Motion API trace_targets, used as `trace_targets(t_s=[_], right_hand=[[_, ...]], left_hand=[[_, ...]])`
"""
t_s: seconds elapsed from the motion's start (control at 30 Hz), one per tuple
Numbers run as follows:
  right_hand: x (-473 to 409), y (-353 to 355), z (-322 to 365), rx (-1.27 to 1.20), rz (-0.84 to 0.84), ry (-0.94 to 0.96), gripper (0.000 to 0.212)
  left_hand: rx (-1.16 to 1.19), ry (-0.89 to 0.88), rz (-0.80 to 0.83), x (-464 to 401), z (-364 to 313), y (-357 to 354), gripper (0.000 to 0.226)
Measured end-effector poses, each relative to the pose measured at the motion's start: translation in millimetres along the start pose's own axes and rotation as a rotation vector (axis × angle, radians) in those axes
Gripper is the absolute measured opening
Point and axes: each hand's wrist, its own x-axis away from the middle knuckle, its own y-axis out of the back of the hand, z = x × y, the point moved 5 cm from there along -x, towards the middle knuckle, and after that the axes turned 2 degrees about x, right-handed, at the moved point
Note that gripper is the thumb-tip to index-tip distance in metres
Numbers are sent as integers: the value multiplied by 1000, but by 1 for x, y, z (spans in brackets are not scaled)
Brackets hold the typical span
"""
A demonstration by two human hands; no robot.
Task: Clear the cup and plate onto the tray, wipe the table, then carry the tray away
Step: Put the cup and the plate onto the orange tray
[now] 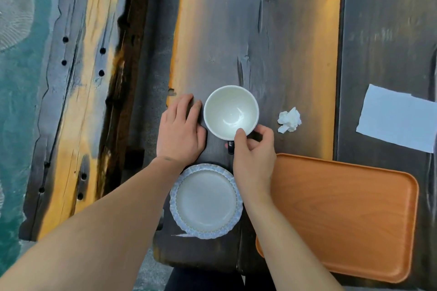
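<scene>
Surface: weathered dark plank table with worn yellow streaks; teal floor shows off its left edge.
Cup: I see the white cup standing upright and empty on the table, just beyond the plate and left of the tray.
Right hand: my right hand has its thumb over the cup's near rim and the other fingers curled at the near side, where a dark handle peeks out below — clamped on the cup, as far as I can judge.
Left hand: my left hand lies flat on the wood just beside the cup, fingers together and extended, holding nothing.
Plate: the scalloped, blue-rimmed plate sits empty at the near table edge, between my two forearms.
Tray: the orange tray is bare, close on the right, its near end overhanging the table edge.
Paper: a crumpled tissue lies right of the cup; a flat white sheet sits further right, well apart.
Step in hand: lifting the cup across to the tray, I judge — nothing is on the tray yet.
How to do it well: I'd firm the pinch at the handle before lifting, raise the cup clear of the tray's raised lip, and set it toward the far end so the plate has room and the weight stays over the table.
Watch for: a rim-only pinch could let the cup tip; the overhanging tray end could rock if loaded first.
</scene>
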Motion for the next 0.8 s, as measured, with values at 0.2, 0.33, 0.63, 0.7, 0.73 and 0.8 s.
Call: trace_targets(t_s=[0.2,0.33,0.63,0.7,0.73,0.8], right_hand=[[-7,11,12,262,33,145,14],[-16,24,27,593,147,271,23],[-11,57,35,812,234,436,22],[-10,81,31,798,179,436,25],[-10,96,29,795,153,430,29],[-7,123,25,822,102,453,34]], left_hand=[[-20,20,25,0,1,-1,45],[-49,34,49,0,2,-3,51],[-15,24,1,0,-1,-2,48],[-10,17,-5,-1,-2,-1,49],[-11,12,-9,-1,-2,-1,49],[-11,7,-11,-1,-2,-1,49]])
